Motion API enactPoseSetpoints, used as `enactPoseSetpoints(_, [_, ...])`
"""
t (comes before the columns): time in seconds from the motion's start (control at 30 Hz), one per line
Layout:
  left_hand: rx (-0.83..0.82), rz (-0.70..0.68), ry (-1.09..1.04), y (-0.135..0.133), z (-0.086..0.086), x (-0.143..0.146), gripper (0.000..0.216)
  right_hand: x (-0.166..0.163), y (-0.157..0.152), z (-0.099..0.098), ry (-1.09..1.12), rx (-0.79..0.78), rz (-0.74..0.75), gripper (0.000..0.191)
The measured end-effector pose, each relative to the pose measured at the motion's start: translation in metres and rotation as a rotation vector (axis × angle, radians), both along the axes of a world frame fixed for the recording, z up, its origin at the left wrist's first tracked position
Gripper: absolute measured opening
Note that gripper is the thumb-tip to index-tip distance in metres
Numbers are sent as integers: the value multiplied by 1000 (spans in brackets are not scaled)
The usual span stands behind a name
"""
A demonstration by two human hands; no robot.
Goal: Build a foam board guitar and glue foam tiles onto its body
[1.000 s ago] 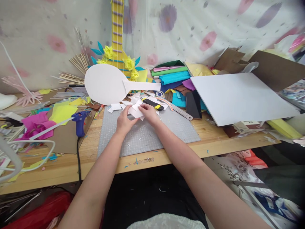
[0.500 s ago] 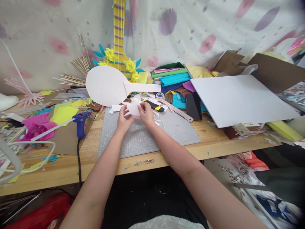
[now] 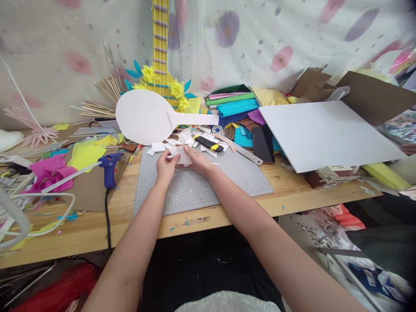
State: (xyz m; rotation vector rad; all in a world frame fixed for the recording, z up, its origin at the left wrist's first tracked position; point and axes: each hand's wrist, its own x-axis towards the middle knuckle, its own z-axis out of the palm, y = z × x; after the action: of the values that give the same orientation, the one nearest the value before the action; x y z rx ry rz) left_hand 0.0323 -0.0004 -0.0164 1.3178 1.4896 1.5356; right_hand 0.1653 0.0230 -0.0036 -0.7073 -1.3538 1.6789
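Scrap of white foam sheet [image 3: 182,157], small, flat and uneven in outline, held just above the far edge of the grey cutting mat [image 3: 201,186], near the middle of the counter [image 3: 97,225]. Pinched at its left side by the left hand [image 3: 166,167], fingers curled and thumb on top. Gripped along its right side by the right hand [image 3: 199,161], fingers closed about the edge. Both forearms stretched forward from the near edge of the counter, wrists close together over the mat. Just beyond the scrap, a heap of similar white offcuts [image 3: 162,146], with a black-and-yellow utility knife [image 3: 208,142] beside it. Farther back, a white paddle-shaped cutout [image 3: 143,116]. Toward the left edge, a blue glue gun [image 3: 108,164]. Toward the right, a steel ruler [image 3: 248,153] and a large white board [image 3: 325,134].
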Motion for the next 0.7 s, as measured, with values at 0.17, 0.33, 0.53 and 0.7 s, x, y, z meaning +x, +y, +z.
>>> enactPoseSetpoints(0.17, [32,142,142,1,-2,0,25,1,6,-5,-122,226,-210,32])
enactPoseSetpoints(0.33, [-29,225,297,-3,-1,3,19,-4,5,-3,-369,398,-355,32])
enactPoseSetpoints(0.53, [-26,332,375,-4,2,-1,17,-12,2,5,-552,536,-485,33])
enactPoseSetpoints(0.7, [-23,277,556,-6,4,-2,15,1,5,9,-633,596,-598,31])
